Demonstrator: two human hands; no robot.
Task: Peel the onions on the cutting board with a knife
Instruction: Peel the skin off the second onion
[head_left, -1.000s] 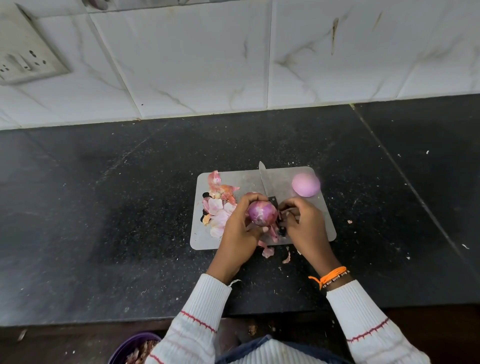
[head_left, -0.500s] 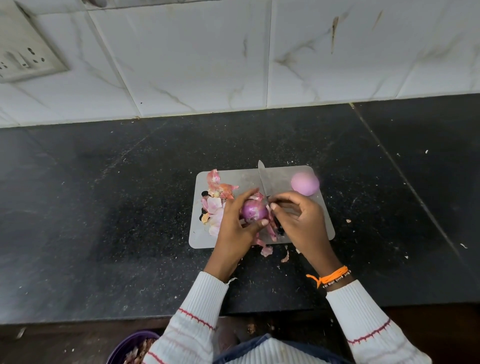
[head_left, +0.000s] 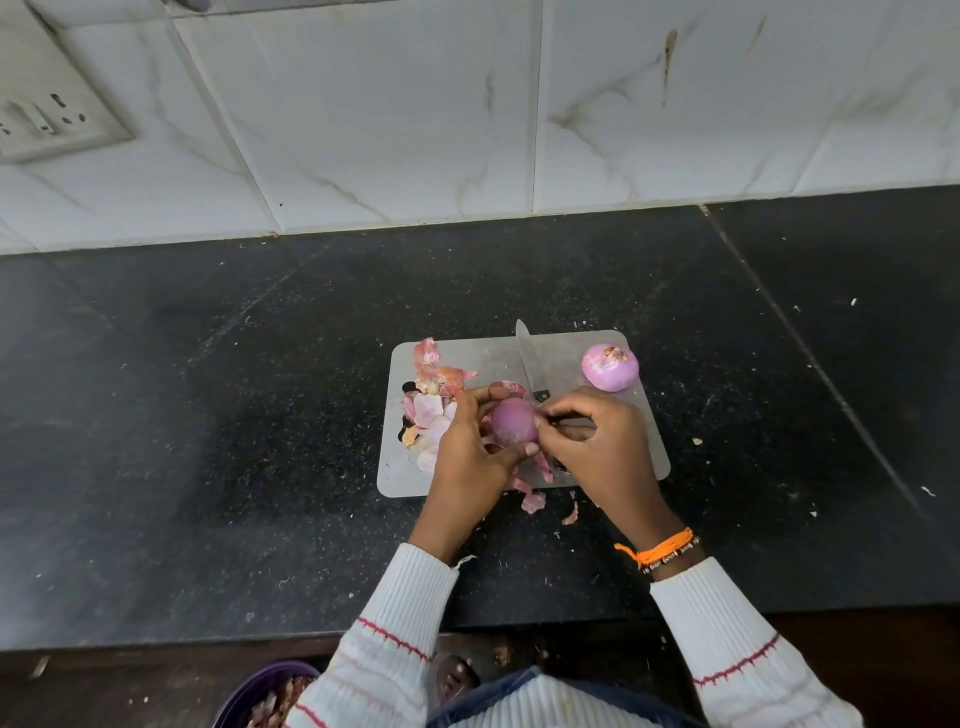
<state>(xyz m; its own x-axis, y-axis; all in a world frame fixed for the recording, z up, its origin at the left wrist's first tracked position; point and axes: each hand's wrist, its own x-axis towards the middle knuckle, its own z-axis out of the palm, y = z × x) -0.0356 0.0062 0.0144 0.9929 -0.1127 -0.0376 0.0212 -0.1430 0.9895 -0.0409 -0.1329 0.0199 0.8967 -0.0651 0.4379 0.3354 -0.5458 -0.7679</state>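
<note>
head view: over the cutting board (head_left: 467, 358), the left hand (head_left: 470, 457) cups a half-skinned onion (head_left: 511, 422), fingers curled round it, while the right hand (head_left: 605, 447) pinches a strip of skin at its side. the person would do well to pull the strip along the curve and turn the onion. a peeled onion (head_left: 609, 367) sits at the far right corner. the knife (head_left: 525, 358) lies on the board, its handle hidden beneath the hands.

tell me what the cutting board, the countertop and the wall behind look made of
Cutting board: thin grey sheet, likely steel or plastic; flat, dull sheen, rounded corners. Countertop: polished dark stone, probably granite; black with pale flecks and a joint line. Wall: glossy white tiles with marble-like veins, likely ceramic; grout lines show.
</note>
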